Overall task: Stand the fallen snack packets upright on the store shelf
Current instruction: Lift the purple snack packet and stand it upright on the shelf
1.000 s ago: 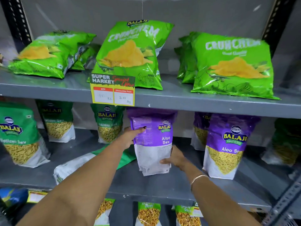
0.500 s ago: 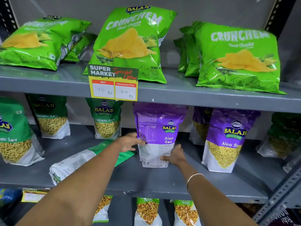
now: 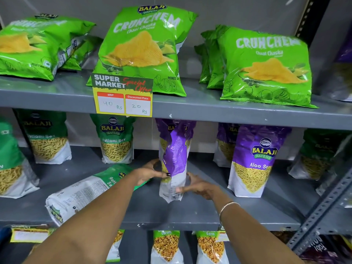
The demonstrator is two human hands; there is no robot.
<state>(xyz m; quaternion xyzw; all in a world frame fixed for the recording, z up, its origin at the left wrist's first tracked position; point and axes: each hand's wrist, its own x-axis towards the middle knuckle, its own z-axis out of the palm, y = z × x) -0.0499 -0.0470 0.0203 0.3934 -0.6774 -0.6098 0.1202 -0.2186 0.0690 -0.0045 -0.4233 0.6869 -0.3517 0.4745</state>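
Note:
A purple Aloo Sev packet stands edge-on on the middle shelf, its lower corner resting on the shelf. My left hand grips its left side near the bottom. Against its lower right side lies my right hand, fingers spread around it. Another purple packet stands right behind it, mostly hidden. A green and white Ratlami Sev packet lies flat on the same shelf, to the left under my left forearm.
Upright Ratlami Sev packets stand at the back left, an upright Aloo Sev packet to the right. Green Crunchem bags lean on the top shelf behind a price tag. More packets hang below. A metal upright is at right.
The purple packet has turned from facing me to edge-on and sits lower on the shelf. Both hands have slid down to its base. The view has moved closer.

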